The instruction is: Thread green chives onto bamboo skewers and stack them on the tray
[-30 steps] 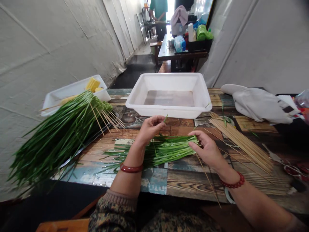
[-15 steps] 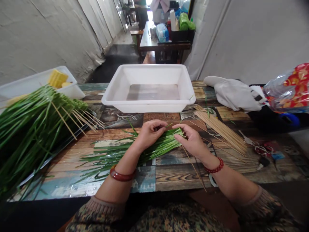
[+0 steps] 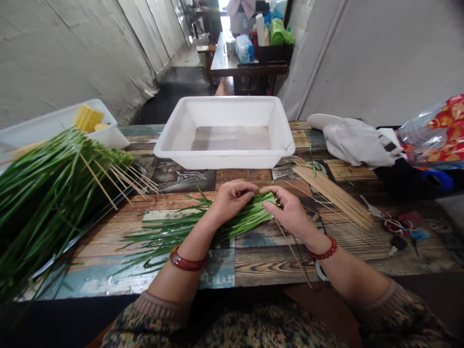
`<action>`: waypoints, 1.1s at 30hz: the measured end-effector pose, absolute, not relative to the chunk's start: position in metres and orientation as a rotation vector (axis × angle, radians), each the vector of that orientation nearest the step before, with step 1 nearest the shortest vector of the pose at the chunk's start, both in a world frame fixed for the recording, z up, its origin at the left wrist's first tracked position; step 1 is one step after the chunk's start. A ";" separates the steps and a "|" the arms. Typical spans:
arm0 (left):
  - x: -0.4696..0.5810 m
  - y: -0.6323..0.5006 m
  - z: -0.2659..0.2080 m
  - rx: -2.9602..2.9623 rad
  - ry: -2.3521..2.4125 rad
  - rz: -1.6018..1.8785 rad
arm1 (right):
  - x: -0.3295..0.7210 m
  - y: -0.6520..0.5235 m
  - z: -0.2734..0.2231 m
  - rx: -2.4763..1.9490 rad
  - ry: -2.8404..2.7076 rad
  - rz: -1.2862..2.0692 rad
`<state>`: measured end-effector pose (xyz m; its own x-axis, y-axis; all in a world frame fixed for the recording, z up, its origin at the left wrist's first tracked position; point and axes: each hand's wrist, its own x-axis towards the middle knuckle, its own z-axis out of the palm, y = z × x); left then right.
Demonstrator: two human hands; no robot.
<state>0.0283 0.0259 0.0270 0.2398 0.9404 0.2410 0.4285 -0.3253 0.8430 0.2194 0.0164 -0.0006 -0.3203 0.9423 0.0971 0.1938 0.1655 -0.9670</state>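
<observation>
A bunch of garlic chives (image 3: 243,221) lies across the wooden table before me, its cut ends to the right and leaves spread left. My left hand (image 3: 237,199) is over the bunch, thumb and forefinger pinched on what looks like a chive stem. Curled round the cut ends, my right hand (image 3: 286,208) holds them between thumb and fingers. Below its palm a thin bamboo skewer (image 3: 295,256) slants toward the table's front edge; whether it enters the bunch is hidden. Right of that hand lies a pile of bamboo skewers (image 3: 333,195).
A white plastic tub (image 3: 224,153) stands behind the bunch. At left, skewered chives (image 3: 47,179) fill a tray beside a white bin (image 3: 112,137) with corn. A grey cap (image 3: 357,140), keys (image 3: 397,244) and a plastic bag (image 3: 435,135) lie at right.
My left hand has shifted slightly right, closer to my right hand and the cut ends. The right hand keeps its place on the chives.
</observation>
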 end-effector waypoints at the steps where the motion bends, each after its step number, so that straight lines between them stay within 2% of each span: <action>1: 0.029 0.026 0.027 1.870 1.255 1.017 | 0.219 0.016 0.000 -1.101 -1.667 1.217; 16: 0.028 0.025 0.028 1.895 1.252 1.014 | 0.219 0.016 0.000 -1.094 -1.678 1.199; 33: 0.029 0.024 0.020 2.242 1.282 1.012 | 0.218 0.019 -0.005 -1.110 -1.675 1.184</action>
